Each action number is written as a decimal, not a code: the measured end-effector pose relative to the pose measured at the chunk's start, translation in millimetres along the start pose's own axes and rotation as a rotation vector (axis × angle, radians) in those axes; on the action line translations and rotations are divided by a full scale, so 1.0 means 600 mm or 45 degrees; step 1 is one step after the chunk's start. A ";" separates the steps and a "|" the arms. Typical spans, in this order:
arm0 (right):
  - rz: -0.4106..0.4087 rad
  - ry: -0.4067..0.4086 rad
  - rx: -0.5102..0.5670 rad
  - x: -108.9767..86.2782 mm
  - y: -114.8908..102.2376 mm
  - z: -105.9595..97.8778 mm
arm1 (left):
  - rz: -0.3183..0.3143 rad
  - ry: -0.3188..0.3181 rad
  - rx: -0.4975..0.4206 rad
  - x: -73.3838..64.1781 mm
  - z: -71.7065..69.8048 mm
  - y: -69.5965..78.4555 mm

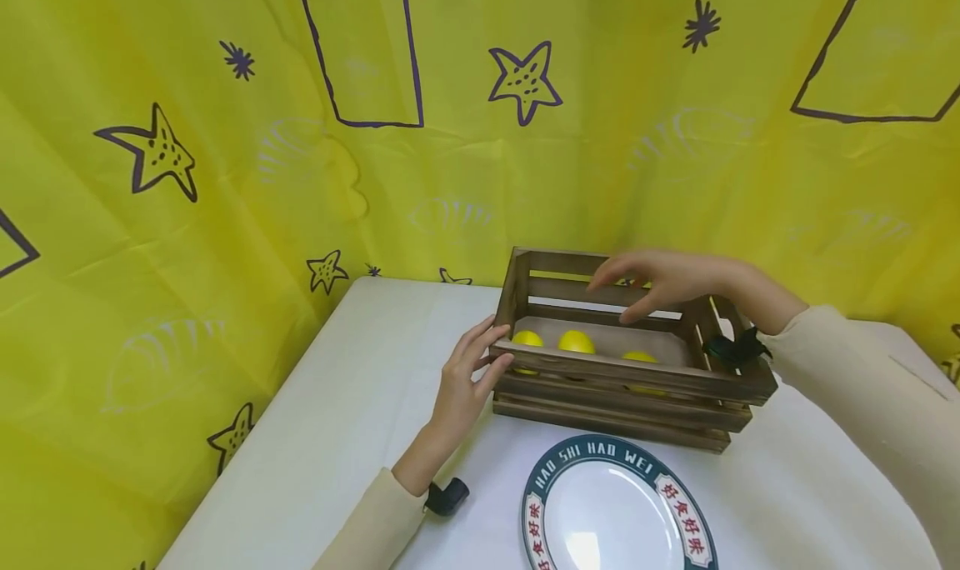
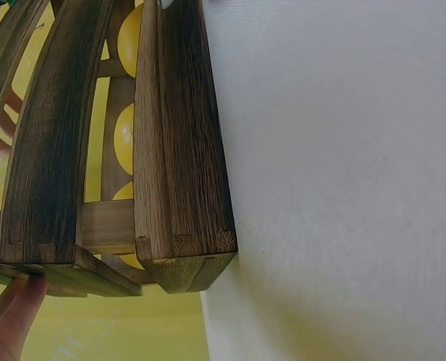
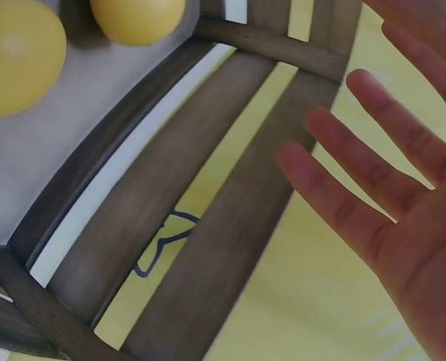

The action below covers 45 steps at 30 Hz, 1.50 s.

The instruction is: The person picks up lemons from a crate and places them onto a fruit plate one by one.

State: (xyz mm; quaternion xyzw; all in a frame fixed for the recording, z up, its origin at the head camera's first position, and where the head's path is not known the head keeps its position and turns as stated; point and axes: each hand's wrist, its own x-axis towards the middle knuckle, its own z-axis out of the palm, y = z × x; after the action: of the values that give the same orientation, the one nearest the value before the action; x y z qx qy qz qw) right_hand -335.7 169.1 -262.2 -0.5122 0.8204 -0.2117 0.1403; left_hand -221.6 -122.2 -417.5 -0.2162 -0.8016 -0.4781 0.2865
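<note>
The left hand (image 1: 467,382) reaches forward and to the right, its left fingers (image 1: 478,338) lengthened and only gently bent, with the left thumb (image 1: 495,373) spread away on the nearer side of the grip. Behind it, the left wrist (image 1: 422,460) runs back into a pale left sleeve (image 1: 375,522). Well apart, the right hand (image 1: 675,273) hangs in the air, back upward, right fingers (image 3: 341,180) fanned and pointing leftward. The right thumb (image 1: 638,307) drops below them, leaving a wide gap. Behind this grip, the right sleeve (image 1: 862,403) covers the forearm.
</note>
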 end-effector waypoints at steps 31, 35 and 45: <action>0.299 -0.405 0.169 0.106 0.057 0.067 | 0.021 0.005 0.021 0.002 -0.003 -0.003; 0.253 -0.451 0.167 0.119 0.060 0.071 | 0.036 0.018 0.028 0.006 -0.009 -0.004; 0.367 -0.561 0.144 0.113 0.074 0.104 | 0.009 0.004 0.043 -0.001 0.003 -0.003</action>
State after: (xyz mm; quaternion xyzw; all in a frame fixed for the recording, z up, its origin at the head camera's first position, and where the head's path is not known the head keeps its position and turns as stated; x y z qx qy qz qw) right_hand -372.0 112.6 -339.3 -0.4151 0.8215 -0.1186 0.3725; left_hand -222.8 -121.3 -419.6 -0.2135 -0.8083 -0.4638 0.2933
